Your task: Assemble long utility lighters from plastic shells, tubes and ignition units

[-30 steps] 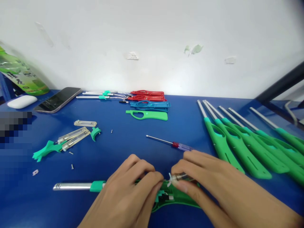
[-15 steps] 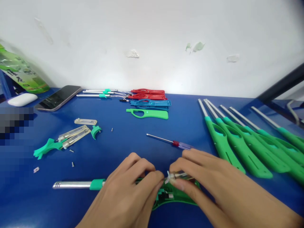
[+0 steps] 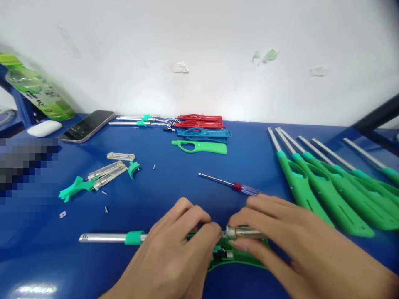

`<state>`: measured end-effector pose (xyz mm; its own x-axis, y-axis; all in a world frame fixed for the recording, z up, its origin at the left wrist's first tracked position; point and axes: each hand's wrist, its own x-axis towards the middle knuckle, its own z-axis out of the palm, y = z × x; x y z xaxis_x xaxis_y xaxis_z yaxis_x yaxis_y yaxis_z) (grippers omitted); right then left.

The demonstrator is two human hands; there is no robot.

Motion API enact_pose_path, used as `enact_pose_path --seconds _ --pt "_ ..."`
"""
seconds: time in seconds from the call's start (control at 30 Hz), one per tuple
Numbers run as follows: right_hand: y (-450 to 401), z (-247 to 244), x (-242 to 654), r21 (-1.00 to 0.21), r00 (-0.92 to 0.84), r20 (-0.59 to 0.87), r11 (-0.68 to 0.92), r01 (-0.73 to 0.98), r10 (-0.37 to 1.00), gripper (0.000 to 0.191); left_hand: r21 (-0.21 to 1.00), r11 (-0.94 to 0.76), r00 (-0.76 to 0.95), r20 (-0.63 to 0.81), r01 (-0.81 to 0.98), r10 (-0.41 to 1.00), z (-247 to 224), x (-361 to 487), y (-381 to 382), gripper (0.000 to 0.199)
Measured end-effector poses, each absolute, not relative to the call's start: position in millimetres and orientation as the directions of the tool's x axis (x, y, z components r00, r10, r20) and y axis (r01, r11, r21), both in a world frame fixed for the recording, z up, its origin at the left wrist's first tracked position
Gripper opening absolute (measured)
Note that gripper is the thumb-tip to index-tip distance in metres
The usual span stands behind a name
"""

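At the front of the table lies an opened green lighter shell point(image 3: 246, 258), with a silver lighter tube point(image 3: 104, 238) and a teal collar point(image 3: 134, 238) pointing left. Over its middle, my left hand point(image 3: 181, 241) is closed, fingers bent down and pressed onto the lighter; the fingertips are partly hidden. My right hand point(image 3: 274, 236) pinches a clear fuel tank point(image 3: 245, 232) between thumb and fingers, along the shell's far side. The tank's left end sits close to my left fingertips. A black and teal part point(image 3: 222, 253) shows inside the shell below my left fingers.
Behind my hands lies a screwdriver point(image 3: 237, 186). Assembled green lighters point(image 3: 311, 182) lie at right. Spare tanks point(image 3: 109, 176), teal parts point(image 3: 75, 189) and small screws point(image 3: 106, 209) are at left. Red shells point(image 3: 199, 124), a phone point(image 3: 89, 126) and a bottle point(image 3: 40, 93) stand or lie farther back.
The fuel tank has turned level along the shell, and its pale left end has moved closer to the shell. The whole view has shifted, so everything appears farther right.
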<state>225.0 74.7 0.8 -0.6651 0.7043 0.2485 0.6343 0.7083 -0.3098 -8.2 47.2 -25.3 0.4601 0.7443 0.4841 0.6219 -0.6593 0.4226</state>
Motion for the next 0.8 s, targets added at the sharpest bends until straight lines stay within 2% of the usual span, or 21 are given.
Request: enact_pose_path --seconds 0.17,0.43,0.53,0.6,0.73,0.8 --pt "78.1 3.7 220.7 -0.289 -0.698 0.219 0.729 0.620 0.681 0.031 0.412 -0.654 0.459 0.480 0.634 0.748 -26.9 -8.1 46.4 0.026" --pt "76.9 7.6 215.0 -0.239 -0.700 0.319 0.769 0.593 0.639 0.044 0.403 -0.645 0.482 0.437 0.650 0.759 -25.5 -11.0 42.8 0.025" --pt "78.5 8.6 215.3 -0.256 -0.699 0.302 0.762 0.595 0.648 0.048 0.381 -0.656 0.476 0.467 0.652 0.745 -26.3 -12.0 43.0 0.028" --pt "79.5 8.2 218.7 -0.287 -0.702 0.260 0.748 0.599 0.663 0.042 0.376 -0.662 0.469 0.487 0.649 0.737 -27.6 -12.4 44.3 0.028" --pt "79.5 8.7 230.0 -0.335 -0.675 0.231 0.709 0.621 0.700 0.018 0.393 -0.653 0.447 0.498 0.648 0.743 -27.0 -10.7 48.5 0.024" --pt "78.5 10.9 234.1 -0.346 -0.674 0.225 0.704 0.620 0.704 0.015 0.409 -0.647 0.429 0.508 0.644 0.747 -24.4 -8.8 50.1 0.020"
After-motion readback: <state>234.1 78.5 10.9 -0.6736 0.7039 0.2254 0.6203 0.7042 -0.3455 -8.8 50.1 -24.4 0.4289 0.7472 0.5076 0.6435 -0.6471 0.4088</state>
